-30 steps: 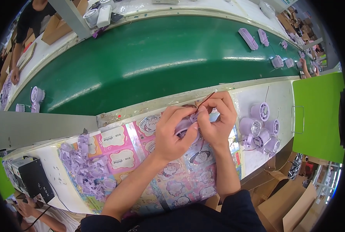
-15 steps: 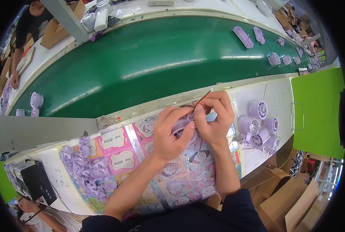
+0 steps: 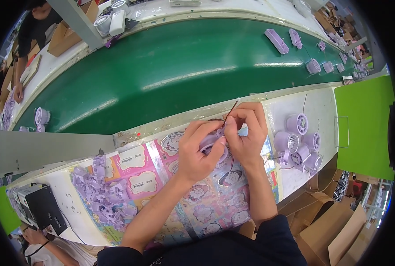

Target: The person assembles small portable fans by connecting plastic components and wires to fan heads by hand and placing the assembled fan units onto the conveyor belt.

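Observation:
My left hand [image 3: 194, 155] is closed around a round light-purple plastic housing [image 3: 209, 142] above the patterned mat. My right hand [image 3: 249, 133] pinches a thin dark wire [image 3: 233, 107] at the housing's far side; its end sticks up beyond my fingertips. Between the two hands shows a small purple part [image 3: 221, 132], largely covered by my fingers. More thin wire hangs below the housing. To the right stands a cluster of round purple housings [image 3: 287, 142], some with wires. A heap of small purple plastic parts [image 3: 106, 195] lies to the left.
A green conveyor belt [image 3: 171, 66] runs across the far side, with purple parts at both ends. A black box [image 3: 42, 208] sits at the left. A bright green panel [image 3: 363, 128] and cardboard boxes [image 3: 326, 226] are at the right. Other people work at the left edges.
The wire end now stands steeper and higher above my right fingertips. Both hands stay close together around the housing, with only slight shifts.

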Demonstrator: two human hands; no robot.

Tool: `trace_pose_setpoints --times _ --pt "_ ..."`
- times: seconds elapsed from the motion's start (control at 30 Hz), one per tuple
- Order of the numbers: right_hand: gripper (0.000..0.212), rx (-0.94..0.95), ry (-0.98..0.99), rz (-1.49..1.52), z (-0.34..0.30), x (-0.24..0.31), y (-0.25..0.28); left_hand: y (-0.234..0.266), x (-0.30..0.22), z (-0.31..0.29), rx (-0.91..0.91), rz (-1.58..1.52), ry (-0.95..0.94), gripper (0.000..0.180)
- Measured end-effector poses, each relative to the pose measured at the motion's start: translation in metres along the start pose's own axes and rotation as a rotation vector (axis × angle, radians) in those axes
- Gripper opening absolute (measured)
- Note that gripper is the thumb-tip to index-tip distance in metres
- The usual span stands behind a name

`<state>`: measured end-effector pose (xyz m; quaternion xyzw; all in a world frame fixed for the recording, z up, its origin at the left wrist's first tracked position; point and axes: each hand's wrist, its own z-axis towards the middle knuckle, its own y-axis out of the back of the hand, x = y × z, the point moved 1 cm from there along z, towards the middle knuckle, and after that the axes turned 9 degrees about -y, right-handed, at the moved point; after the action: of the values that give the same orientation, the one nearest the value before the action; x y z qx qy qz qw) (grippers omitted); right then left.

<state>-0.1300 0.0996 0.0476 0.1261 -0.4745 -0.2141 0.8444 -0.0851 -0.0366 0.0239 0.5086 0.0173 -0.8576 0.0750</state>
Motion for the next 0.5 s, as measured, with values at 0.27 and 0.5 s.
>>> trace_pose_setpoints --times 0.27,0.5 --pt "0.014 0.028 -0.001 -0.002 -0.0013 -0.0036 -0.0021 0.0017 0.0001 -0.0008 0.006 -0.007 0.031 0.03" --pt "0.014 0.033 0.004 -0.031 -0.0009 -0.0005 0.0005 -0.0002 -0.0008 -0.0002 0.019 -0.031 0.045 0.029"
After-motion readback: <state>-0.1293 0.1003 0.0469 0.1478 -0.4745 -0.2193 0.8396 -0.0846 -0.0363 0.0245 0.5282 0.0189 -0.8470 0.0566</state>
